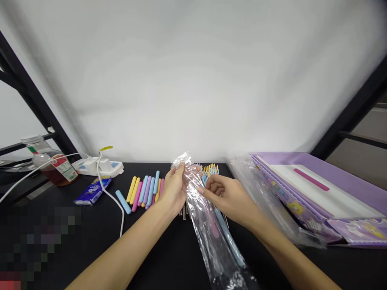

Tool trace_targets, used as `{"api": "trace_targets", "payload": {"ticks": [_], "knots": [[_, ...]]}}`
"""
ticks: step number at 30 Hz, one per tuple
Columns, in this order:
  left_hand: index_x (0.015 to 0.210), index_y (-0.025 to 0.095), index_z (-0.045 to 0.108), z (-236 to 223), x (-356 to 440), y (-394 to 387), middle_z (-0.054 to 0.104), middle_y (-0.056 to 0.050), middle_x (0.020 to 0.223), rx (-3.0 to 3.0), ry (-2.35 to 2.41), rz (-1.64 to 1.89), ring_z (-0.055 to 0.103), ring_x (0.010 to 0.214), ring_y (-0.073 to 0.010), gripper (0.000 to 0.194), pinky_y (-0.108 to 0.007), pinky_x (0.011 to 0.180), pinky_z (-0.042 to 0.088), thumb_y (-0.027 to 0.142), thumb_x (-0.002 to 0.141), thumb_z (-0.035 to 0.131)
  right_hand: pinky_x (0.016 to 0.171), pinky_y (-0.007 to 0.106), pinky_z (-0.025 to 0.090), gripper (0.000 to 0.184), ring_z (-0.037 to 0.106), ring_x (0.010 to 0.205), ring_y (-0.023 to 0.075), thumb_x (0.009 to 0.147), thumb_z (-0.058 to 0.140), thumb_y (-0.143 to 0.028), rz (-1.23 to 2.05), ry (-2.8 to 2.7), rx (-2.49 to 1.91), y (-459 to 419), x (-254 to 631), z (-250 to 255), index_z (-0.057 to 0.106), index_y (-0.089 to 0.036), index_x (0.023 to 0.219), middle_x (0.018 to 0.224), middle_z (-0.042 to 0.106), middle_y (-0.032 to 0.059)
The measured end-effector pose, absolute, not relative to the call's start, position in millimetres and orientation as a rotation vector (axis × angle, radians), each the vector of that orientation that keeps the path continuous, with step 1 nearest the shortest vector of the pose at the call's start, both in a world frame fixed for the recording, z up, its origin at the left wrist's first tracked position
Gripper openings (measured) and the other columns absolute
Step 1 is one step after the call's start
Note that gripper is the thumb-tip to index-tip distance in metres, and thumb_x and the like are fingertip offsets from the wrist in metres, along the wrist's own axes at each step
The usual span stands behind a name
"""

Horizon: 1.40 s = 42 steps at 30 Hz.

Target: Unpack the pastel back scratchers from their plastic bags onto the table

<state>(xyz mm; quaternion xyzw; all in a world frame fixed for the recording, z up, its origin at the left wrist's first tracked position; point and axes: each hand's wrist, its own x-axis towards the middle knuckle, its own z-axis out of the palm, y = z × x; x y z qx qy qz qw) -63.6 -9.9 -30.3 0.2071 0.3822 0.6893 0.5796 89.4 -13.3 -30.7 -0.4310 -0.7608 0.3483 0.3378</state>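
Observation:
My left hand (174, 189) is closed on the top end of a long clear plastic sleeve (208, 229) that lies across the black table toward me. My right hand (228, 195) pinches the same sleeve just to the right of the left hand. Inside the sleeve I can make out pink and blue handles. Behind my hands lie small forks (210, 170) with yellow and blue heads. Left of my left hand is a row of several pastel handle caps (145, 189) in yellow, pink, blue and purple.
A purple tray (347, 181) with a white board and a pink stick stands at the right, clear bags (266, 197) against it. At the left are a bottle of brown liquid (51, 163), a white power strip (99, 165) with cable, and a blue packet (92, 191).

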Motion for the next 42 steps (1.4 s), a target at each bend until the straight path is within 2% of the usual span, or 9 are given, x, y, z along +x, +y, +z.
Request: {"api": "trace_targets", "payload": {"ticks": [4,10,13,18,22,26,33,38,42], "knots": [[0.101,0.010,0.063,-27,-63,-7,0.073,-0.015,0.095,0.488,0.875,1.646,0.072,0.086,-0.0211,0.024,-0.033,0.080,0.059,0.031,0.098,0.051,0.054,0.026,0.037,0.025,0.050,0.058,0.0121,0.076,0.071,-0.040,1.253,-1.908,-1.065,-12,87,-31,0.060,-0.018,0.071,0.064,0.057,-0.0010],[0.100,0.016,0.059,-12,-54,6,0.071,-0.013,0.104,0.671,0.894,1.591,0.070,0.088,-0.0192,0.024,-0.028,0.074,0.057,0.039,0.093,0.058,0.049,0.024,0.034,0.028,0.046,0.052,0.0108,0.074,0.073,-0.043,1.081,-1.736,-1.094,-5,106,-13,0.062,-0.017,0.078,0.059,0.057,-0.0018],[0.107,0.018,0.057,-11,-40,19,0.069,-0.013,0.109,0.866,0.980,1.428,0.069,0.093,-0.0216,0.031,-0.033,0.079,0.057,0.045,0.091,0.059,0.048,0.026,0.037,0.033,0.051,0.051,0.0130,0.075,0.071,-0.048,0.877,-1.655,-1.228,7,146,9,0.065,-0.016,0.083,0.061,0.063,0.0019],[0.103,0.018,0.064,-23,2,31,0.070,-0.009,0.103,1.814,1.188,1.071,0.066,0.098,-0.0217,0.019,-0.034,0.089,0.053,0.023,0.085,0.060,0.057,0.028,0.043,0.031,0.061,0.055,0.0170,0.080,0.070,-0.039,0.365,-1.654,-1.664,32,214,13,0.068,-0.017,0.101,0.065,0.070,0.0020],[0.122,0.016,0.057,-36,33,39,0.068,-0.013,0.112,2.037,1.294,0.832,0.068,0.086,-0.0207,0.037,-0.035,0.086,0.053,0.022,0.085,0.056,0.068,0.031,0.046,0.042,0.069,0.079,0.0247,0.085,0.067,-0.035,-0.013,-1.912,-1.951,41,226,-13,0.063,-0.016,0.122,0.082,0.074,0.0076],[0.123,0.015,0.054,-44,47,52,0.067,-0.017,0.114,2.057,1.409,0.840,0.067,0.089,-0.0250,0.039,-0.037,0.086,0.051,0.023,0.084,0.056,0.077,0.036,0.046,0.030,0.064,0.102,0.0306,0.089,0.063,-0.034,-0.314,-2.246,-1.939,41,222,-21,0.070,-0.015,0.111,0.107,0.071,0.0154],[0.119,0.017,0.056,-46,49,64,0.066,-0.015,0.118,1.995,1.394,0.840,0.066,0.094,-0.0239,0.036,-0.035,0.090,0.049,0.021,0.084,0.057,0.084,0.045,0.045,0.035,0.059,0.098,0.0357,0.094,0.054,-0.039,-0.318,-2.608,-1.754,33,227,-10,0.076,-0.014,0.085,0.087,0.071,0.0183],[0.113,0.019,0.057,-45,49,64,0.062,-0.014,0.118,2.154,1.425,0.780,0.062,0.101,-0.0259,0.033,-0.036,0.095,0.045,0.025,0.081,0.063,0.088,0.039,0.045,0.033,0.063,0.104,0.0293,0.097,0.045,-0.029,-0.097,-2.492,-1.603,33,224,-16,0.071,-0.015,0.113,0.107,0.069,0.0158],[0.113,0.017,0.054,-41,53,66,0.058,-0.018,0.120,2.109,1.588,0.697,0.061,0.104,-0.0295,0.036,-0.037,0.091,0.045,0.031,0.081,0.063,0.082,0.038,0.047,0.035,0.068,0.099,0.0302,0.094,0.043,-0.023,0.088,-2.464,-1.760,38,220,-18,0.069,-0.014,0.115,0.102,0.072,0.0163]]}}
